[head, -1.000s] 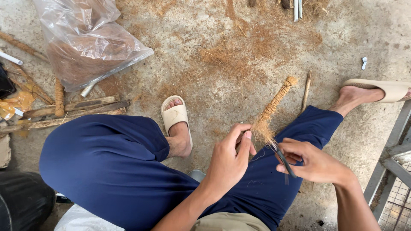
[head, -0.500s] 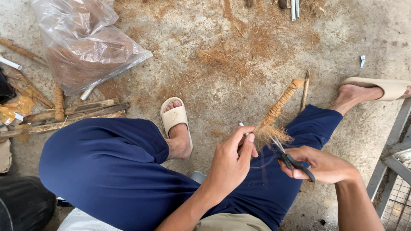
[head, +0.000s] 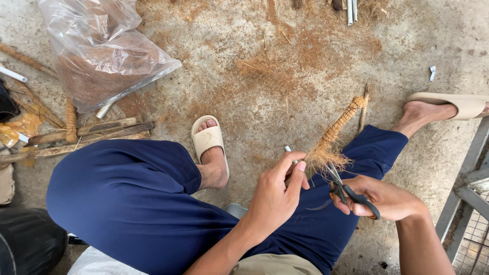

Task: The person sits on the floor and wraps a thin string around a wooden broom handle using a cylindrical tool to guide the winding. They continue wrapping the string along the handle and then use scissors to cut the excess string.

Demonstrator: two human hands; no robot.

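I sit on a concrete floor in dark blue trousers and beige slides. My left hand [head: 275,194] pinches the near end of a stick wrapped in brown coconut fibre [head: 337,128], which slants away over my right knee; a thin grey rod tip shows at my fingers. My right hand [head: 381,197] grips black-handled scissors [head: 345,189], their blades pointing up into the frayed fibre tuft [head: 323,157] at the stick's near end.
A clear plastic bag of brown fibre [head: 97,53] lies at the upper left. Rough wooden sticks and wrapped poles [head: 81,132] sit at the left. Loose fibre [head: 270,66] litters the floor ahead. A metal frame [head: 471,188] stands at the right edge.
My right hand has drawn the scissors slightly down and right from the tuft. The wrapped stick has shifted a little with my left hand still gripping its end.
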